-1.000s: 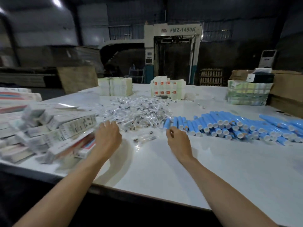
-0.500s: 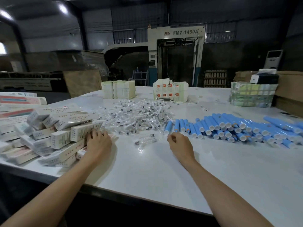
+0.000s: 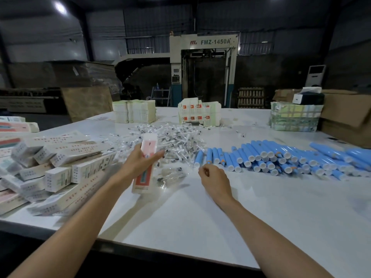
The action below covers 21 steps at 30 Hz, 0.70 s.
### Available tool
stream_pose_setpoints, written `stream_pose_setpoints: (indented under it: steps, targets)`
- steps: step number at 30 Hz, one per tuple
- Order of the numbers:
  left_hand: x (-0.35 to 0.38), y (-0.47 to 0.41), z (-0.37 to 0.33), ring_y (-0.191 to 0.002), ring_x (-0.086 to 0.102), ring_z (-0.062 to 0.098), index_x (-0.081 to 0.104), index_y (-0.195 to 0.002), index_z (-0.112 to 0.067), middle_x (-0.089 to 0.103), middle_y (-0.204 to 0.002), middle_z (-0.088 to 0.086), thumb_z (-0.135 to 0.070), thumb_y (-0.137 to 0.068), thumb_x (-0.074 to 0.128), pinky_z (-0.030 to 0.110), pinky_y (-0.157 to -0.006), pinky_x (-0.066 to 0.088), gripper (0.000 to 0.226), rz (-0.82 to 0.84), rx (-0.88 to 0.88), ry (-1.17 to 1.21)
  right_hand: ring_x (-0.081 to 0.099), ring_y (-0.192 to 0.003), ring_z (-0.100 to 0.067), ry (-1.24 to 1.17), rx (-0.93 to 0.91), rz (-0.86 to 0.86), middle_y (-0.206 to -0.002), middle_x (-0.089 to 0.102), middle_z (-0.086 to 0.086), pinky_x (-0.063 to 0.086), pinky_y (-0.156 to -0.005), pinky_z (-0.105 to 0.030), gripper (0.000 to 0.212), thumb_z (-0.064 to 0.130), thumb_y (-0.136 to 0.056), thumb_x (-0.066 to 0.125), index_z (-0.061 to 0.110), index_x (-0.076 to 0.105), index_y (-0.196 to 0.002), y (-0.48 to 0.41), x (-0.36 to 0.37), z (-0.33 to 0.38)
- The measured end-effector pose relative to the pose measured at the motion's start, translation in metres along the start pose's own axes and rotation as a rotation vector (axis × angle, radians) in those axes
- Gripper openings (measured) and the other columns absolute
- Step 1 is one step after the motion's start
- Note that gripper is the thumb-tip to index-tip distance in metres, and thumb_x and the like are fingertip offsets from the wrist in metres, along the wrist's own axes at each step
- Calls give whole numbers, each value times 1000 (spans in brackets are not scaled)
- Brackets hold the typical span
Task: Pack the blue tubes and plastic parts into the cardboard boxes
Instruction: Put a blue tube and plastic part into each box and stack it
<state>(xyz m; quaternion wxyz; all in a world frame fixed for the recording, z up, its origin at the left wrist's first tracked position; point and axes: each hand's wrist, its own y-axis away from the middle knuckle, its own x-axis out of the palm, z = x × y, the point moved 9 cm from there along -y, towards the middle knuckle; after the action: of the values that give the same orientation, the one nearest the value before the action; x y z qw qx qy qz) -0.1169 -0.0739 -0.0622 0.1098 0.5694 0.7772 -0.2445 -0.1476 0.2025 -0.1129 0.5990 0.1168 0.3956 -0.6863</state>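
The left grip (image 3: 138,163) is clasped around the middle of one long box (image 3: 149,144), thumb on the near side and fingers across its front. The box is lifted off the tabletop (image 3: 200,221) and tilted, with its top end leaning away from the person. It is blurred, so whether an end flap is open cannot be told. Holding it at mid-length probably leaves both ends free for loading.

The right grip (image 3: 215,178) rests on the tabletop just beside the nearest tube, with its fingers curled under. Whether it is pinching something small cannot be told. It seems placed there to reach the tubes with the least travel.

The white tabletop fills most of the view, with its stock sorted into three zones:

- **Left:** a loose pile of boxes (image 3: 60,167) lies next to the left forearm, so that hand can pull one out.
- **Right:** blue tubes (image 3: 281,159) lie side by side in a long band, with their white ends facing the person and easy to take hold of.
- **Centre:** a heap of clear plastic parts (image 3: 178,141) sits between the boxes and the tubes, within reach of both hands. A few stray parts lie just below the held box.

Bundled stacks (image 3: 134,111) stand well apart from all this, along the far edge.

Packing of this box has, by the look of it, not yet begun.
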Motion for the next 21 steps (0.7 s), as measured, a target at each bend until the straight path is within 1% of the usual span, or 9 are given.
stream_pose_setpoints:
  steps: [2,4,6,9,10,12,14,17,21]
  targets:
    - [18,-6,-2,-86,73,18,49,-127,-30,71,-104,7,-73,-86,61,33,-74,59,61,36,-16,177,59,-73,-25,55,13,-8,-76,63,-4,49,-70,-40,28,27,-106,49,8,61,-90,-9,-2,-2]
    - [36,-13,1,-94,72,20,47,-134,-28,69,-109,6,-61,-101,59,40,-83,59,48,43,-53,369,64,-80,-27,97,23,-11,-85,68,-7,53,-74,-42,23,25,-106,48,9,63,-99,-22,-2,-3]
    - [50,-15,3,-94,70,21,51,-131,-26,66,-105,4,-50,-106,61,35,-79,56,36,26,-54,520,65,-91,-27,117,14,-5,-99,69,-7,53,-74,-41,20,21,-105,49,11,65,-111,-38,3,-1]
    - [59,-13,9,-99,72,26,54,-129,-27,70,-105,5,-49,-96,62,39,-82,58,41,-19,-8,623,55,-120,-31,209,-40,51,-129,58,-11,49,-85,-40,31,17,-105,49,10,60,-133,-62,24,6]
    - [60,-13,11,-100,76,29,53,-132,-26,75,-109,8,-45,-99,63,42,-84,61,40,-21,15,667,49,-128,-31,261,-66,80,-136,53,-10,48,-91,-41,34,17,-106,48,11,58,-138,-68,33,8]
    - [62,-12,17,-97,80,31,51,-132,-25,81,-106,10,-34,-108,62,39,-77,65,28,-16,41,748,41,-136,-30,356,-104,129,-144,48,-9,45,-99,-42,37,22,-108,45,13,57,-142,-76,50,10]
    - [60,-10,22,-91,81,31,51,-130,-26,82,-99,9,-32,-109,62,32,-68,64,24,-33,32,742,40,-135,-29,410,-112,140,-142,48,-10,44,-101,-40,34,23,-109,43,11,62,-134,-79,60,11]
    - [62,-9,26,-83,81,27,51,-129,-26,81,-94,9,-32,-108,64,29,-65,62,25,-22,7,752,44,-130,-30,432,-91,100,-138,50,-15,46,-95,-39,25,12,-107,45,4,66,-117,-77,62,13]
    - [64,-6,27,-82,81,28,54,-128,-24,82,-95,12,-29,-106,65,31,-66,63,25,11,-30,796,57,-113,-32,463,-69,62,-131,53,-16,41,-76,-34,24,-3,-103,43,2,58,-122,-61,44,14]
